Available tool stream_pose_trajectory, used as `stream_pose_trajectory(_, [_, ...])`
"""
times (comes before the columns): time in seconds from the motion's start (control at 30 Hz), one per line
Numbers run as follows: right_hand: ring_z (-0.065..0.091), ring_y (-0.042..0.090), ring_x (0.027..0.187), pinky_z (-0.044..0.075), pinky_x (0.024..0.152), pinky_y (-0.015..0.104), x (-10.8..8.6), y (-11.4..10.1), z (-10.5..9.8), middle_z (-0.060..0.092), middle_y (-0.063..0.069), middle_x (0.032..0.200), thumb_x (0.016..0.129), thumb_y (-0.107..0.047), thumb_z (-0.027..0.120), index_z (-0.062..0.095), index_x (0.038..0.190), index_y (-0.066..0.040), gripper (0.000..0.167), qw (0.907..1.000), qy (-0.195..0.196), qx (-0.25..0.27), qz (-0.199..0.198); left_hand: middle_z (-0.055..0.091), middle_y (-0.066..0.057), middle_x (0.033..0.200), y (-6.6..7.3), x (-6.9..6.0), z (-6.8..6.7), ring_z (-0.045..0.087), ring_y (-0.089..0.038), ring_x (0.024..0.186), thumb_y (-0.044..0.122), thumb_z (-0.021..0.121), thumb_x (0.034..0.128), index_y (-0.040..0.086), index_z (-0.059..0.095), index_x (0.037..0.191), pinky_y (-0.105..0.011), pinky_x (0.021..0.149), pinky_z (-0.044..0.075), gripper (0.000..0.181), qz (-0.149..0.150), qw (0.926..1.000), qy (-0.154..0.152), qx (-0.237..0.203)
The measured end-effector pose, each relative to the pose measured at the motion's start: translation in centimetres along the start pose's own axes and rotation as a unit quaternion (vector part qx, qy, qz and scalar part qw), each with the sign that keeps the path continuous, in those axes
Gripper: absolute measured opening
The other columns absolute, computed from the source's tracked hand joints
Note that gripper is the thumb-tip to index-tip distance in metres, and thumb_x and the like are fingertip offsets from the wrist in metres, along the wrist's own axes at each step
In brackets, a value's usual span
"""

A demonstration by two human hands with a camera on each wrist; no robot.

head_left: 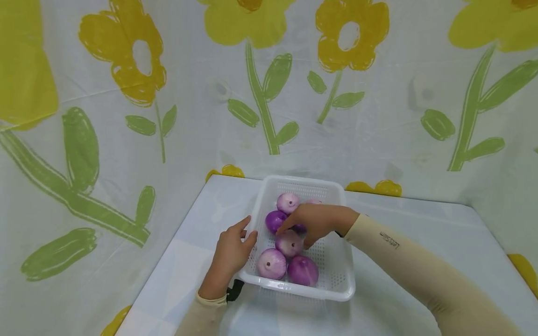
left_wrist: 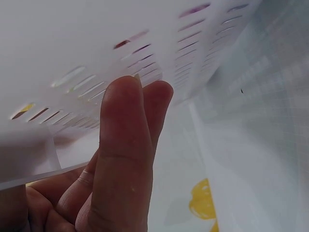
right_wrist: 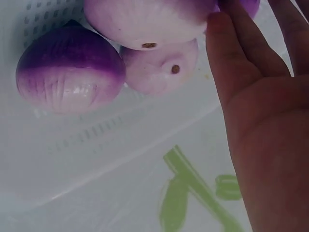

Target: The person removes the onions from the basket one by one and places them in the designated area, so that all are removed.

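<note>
A white perforated plastic basket holds several purple-and-white onions. My right hand reaches down into it, its finger and thumb spread on opposite sides of an onion in the middle. In the right wrist view a fingertip meets the edge of a large pale onion, with the purple-topped onion to one side. My left hand is at the basket's left side, fingers loosely extended. The left wrist view has its thumb close to the slotted wall; I cannot tell whether it presses there.
In the basket's front lie a pale onion and a darker onion; others are farther back. The pale table extends on both sides of the basket. A white sheet printed with yellow flowers hangs behind and to the left.
</note>
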State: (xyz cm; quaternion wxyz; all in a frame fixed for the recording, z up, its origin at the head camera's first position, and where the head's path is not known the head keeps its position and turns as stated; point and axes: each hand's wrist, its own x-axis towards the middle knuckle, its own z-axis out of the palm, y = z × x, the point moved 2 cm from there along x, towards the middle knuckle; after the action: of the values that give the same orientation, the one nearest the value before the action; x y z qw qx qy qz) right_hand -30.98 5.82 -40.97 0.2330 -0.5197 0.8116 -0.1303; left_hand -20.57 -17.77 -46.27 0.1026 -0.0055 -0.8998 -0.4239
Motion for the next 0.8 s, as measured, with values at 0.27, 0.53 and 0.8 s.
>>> stream_pose_trajectory(0.27, [0.066,0.005,0.109,0.056,0.094,0.029,0.8,-1.1,0.3,0.071,-0.019,0.123,0.072,-0.001,0.096,0.072,0.138,-0.031,0.076,0.9979,-0.019,-0.058,0.021,0.071,-0.026,0.126,0.0,0.0,0.0,0.073,-0.036,0.109,0.024,0.071,0.1028,0.004,0.060,0.149,-0.054,0.087,0.060,0.052,-0.006,1.0000,0.000,-0.001])
stream_pose_trajectory(0.53, [0.066,0.006,0.115,0.054,0.101,0.031,1.4,-1.7,0.4,0.072,-0.015,0.124,0.069,-0.005,0.100,0.072,0.138,-0.024,0.076,0.9926,-0.013,-0.119,0.020,0.069,-0.025,0.130,0.1,0.0,-0.1,0.073,-0.035,0.111,0.024,0.070,0.1030,0.004,0.060,0.149,-0.054,0.089,0.060,0.051,-0.004,1.0000,0.002,0.000])
stream_pose_trajectory(0.8, [0.066,0.002,0.106,0.055,0.100,0.033,2.2,-1.2,1.0,0.072,-0.021,0.115,0.076,-0.025,0.099,0.074,0.131,-0.030,0.061,0.9920,0.008,-0.126,0.009,0.069,-0.025,0.130,-0.1,-0.1,0.0,0.073,-0.034,0.111,0.024,0.071,0.1023,0.005,0.060,0.149,-0.053,0.088,0.060,0.052,-0.004,1.0000,0.002,-0.002])
